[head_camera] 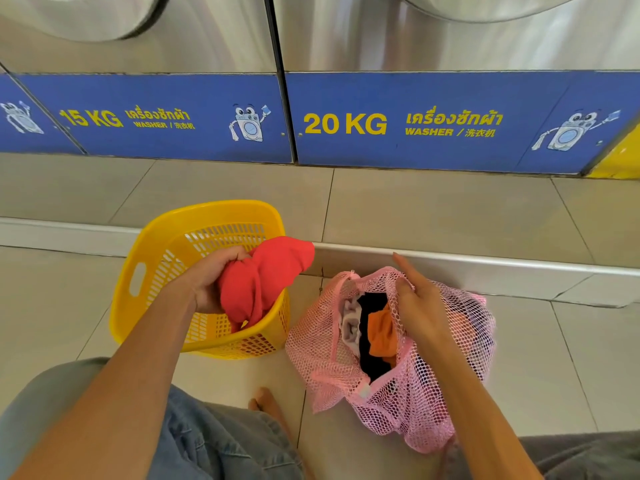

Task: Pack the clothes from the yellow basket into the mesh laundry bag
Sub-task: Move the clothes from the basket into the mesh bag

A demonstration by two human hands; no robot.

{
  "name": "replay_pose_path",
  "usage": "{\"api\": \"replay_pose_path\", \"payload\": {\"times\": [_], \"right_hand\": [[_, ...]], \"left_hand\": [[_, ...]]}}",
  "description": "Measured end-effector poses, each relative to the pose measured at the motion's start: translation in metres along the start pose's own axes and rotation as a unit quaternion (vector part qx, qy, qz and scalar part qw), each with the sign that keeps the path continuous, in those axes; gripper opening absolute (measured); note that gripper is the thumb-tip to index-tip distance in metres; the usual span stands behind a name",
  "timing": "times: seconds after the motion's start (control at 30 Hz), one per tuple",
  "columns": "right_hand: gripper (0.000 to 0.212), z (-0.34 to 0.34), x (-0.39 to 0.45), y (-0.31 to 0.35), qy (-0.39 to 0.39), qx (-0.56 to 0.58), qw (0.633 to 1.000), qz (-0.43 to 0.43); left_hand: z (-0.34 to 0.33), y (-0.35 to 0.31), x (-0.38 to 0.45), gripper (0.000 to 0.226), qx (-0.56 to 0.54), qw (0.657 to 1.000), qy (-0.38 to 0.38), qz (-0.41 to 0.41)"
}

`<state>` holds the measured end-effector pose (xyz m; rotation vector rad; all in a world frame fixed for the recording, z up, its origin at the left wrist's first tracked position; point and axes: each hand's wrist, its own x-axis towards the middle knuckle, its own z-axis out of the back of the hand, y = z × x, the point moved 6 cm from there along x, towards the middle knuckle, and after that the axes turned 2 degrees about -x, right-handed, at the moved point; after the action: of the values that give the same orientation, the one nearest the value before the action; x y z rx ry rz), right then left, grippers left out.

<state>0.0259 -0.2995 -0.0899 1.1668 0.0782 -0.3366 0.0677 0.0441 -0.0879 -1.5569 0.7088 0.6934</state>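
- Your left hand (211, 278) grips the red garment (263, 275) over the basket (145, 251).
- Your right hand (419, 306) pinches the bag (433, 393) rim, forefinger out.
- Risk: mouth sags shut, garment snags.

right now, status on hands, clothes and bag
Left hand grips red garment over yellow basket. Right hand pinches pink mesh bag rim, holding it open. Path clear.

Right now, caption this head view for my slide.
Left hand lifts red garment from yellow basket; right hand holds pink mesh bag open.
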Motion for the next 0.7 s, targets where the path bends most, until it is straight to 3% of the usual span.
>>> {"api": "replay_pose_path", "payload": {"times": [0.43, 0.7], "right_hand": [[0.049, -0.002, -0.001, 0.002, -0.001, -0.006, 1.000, 0.000], [0.050, -0.004, 0.000, 0.002, -0.002, -0.007, 1.000, -0.004]], "left_hand": [[0.010, 0.016, 0.013, 0.033, 0.025, 0.999, 0.003, 0.034], [0.014, 0.025, 0.014, 0.038, -0.041, 0.999, -0.011, 0.024]]}}
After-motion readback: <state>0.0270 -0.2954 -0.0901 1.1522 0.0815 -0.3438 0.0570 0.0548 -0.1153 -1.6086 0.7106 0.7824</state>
